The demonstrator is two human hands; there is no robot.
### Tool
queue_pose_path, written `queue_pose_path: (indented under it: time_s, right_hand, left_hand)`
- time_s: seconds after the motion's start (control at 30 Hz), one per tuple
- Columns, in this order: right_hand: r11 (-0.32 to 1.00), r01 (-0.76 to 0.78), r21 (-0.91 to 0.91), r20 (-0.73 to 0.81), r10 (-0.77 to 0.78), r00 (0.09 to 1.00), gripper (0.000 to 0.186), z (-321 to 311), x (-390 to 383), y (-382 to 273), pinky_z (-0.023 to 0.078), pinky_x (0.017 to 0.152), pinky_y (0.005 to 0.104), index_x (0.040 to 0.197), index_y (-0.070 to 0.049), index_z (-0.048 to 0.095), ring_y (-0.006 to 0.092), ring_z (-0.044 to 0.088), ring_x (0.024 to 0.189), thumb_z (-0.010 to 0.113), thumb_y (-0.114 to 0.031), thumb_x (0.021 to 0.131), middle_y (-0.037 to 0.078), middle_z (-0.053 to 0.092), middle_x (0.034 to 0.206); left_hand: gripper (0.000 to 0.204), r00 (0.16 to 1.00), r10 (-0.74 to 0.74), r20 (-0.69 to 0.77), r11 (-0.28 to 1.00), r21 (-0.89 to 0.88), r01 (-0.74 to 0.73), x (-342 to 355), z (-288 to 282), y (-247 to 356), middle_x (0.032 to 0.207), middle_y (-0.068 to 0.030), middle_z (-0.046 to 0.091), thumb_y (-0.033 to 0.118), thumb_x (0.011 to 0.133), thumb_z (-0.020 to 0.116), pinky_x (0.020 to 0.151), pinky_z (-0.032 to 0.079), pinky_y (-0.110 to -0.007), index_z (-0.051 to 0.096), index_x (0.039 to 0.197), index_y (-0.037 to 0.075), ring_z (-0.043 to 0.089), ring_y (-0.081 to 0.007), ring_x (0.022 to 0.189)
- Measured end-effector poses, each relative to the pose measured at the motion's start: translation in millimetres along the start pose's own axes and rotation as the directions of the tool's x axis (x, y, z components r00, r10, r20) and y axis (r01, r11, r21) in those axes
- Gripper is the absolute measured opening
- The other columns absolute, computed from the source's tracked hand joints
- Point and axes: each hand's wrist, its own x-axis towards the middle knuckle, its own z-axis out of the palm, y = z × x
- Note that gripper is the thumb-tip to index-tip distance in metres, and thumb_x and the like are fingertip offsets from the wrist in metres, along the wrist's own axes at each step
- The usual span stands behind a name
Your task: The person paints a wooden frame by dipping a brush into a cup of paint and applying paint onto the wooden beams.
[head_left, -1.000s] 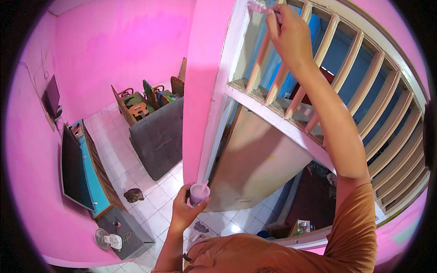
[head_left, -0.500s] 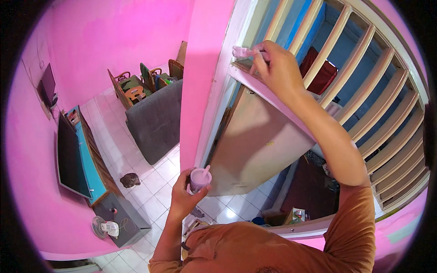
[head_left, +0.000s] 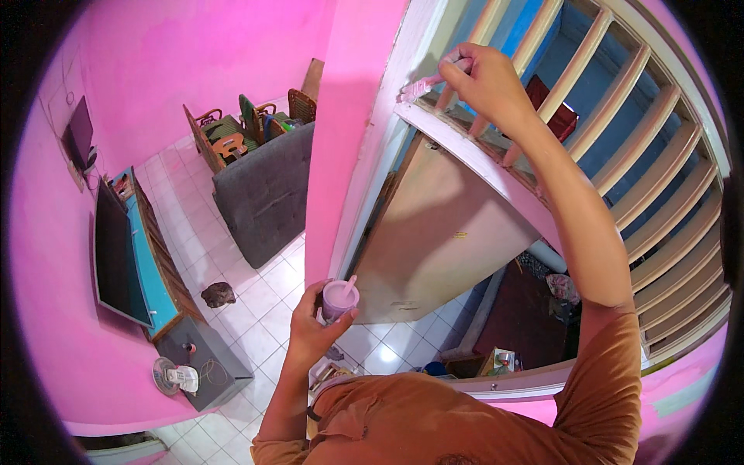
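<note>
My right hand [head_left: 487, 84] is raised high, its fingers closed round the handle of a paintbrush [head_left: 419, 88]. Pinkish paint coats the bristles, which lie against the white door frame [head_left: 387, 116] at the corner where the upright meets the crossbar [head_left: 465, 145]. Lower down, my left hand [head_left: 316, 329] grips a small cup [head_left: 341, 301] of pale pink-mauve paint, held upright. A stick or spoon handle [head_left: 350, 285] of the same colour pokes up out of the cup.
Cream slats [head_left: 612, 101] fill the opening above the door [head_left: 442, 232], which stands ajar below. Left of the frame is a grey sofa [head_left: 263, 194] with wooden chairs behind it. A television [head_left: 120, 256], a fan [head_left: 174, 376] and a dark bundle [head_left: 218, 294] are farther left.
My right hand has risen slightly, and the brush now tilts down toward the frame, its bristles a little lower. The left hand still holds the cup; the view has shifted slightly.
</note>
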Motion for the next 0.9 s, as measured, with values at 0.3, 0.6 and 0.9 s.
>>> queue_pose_path:
  time_s: [0.3,0.6,0.9]
  right_hand:
    - [0.973,0.172,-0.151,-0.116,-0.19,0.975,0.029,11,25,24,0.061,0.049,0.0431,0.095,0.004,0.069,0.0299,0.073,0.063,0.061,-0.024,0.088,0.016,0.072,0.076]
    - [0.994,0.009,-0.112,-0.124,-0.023,0.992,0.033,15,16,15,0.057,0.074,0.0443,0.093,0.004,0.07,0.0346,0.073,0.073,0.066,-0.028,0.086,0.02,0.072,0.079]
    - [0.966,0.14,-0.216,-0.413,-0.22,0.884,0.032,-52,33,21,0.053,0.068,0.0355,0.101,0.001,0.072,0.023,0.067,0.074,0.065,-0.028,0.091,0.012,0.071,0.081]
  left_hand:
    - [0.068,0.999,-0.034,-0.02,0.999,-0.008,0.034,2,-3,-3,0.121,-0.0129,0.063,0.013,0.08,0.086,0.096,0.048,-0.032,0.05,0.135,-0.005,0.061,-0.0194,0.113]
    - [0.071,0.999,-0.04,-0.02,0.999,-0.023,0.04,6,-3,0,0.124,-0.0147,0.062,0.015,0.08,0.087,0.102,0.047,-0.034,0.049,0.136,-0.006,0.06,-0.0217,0.118]
    - [0.071,1.0,-0.017,0.006,1.0,0.013,0.017,8,-1,3,0.122,-0.0157,0.063,0.017,0.08,0.087,0.1,0.048,-0.035,0.049,0.135,-0.006,0.061,-0.0221,0.115]
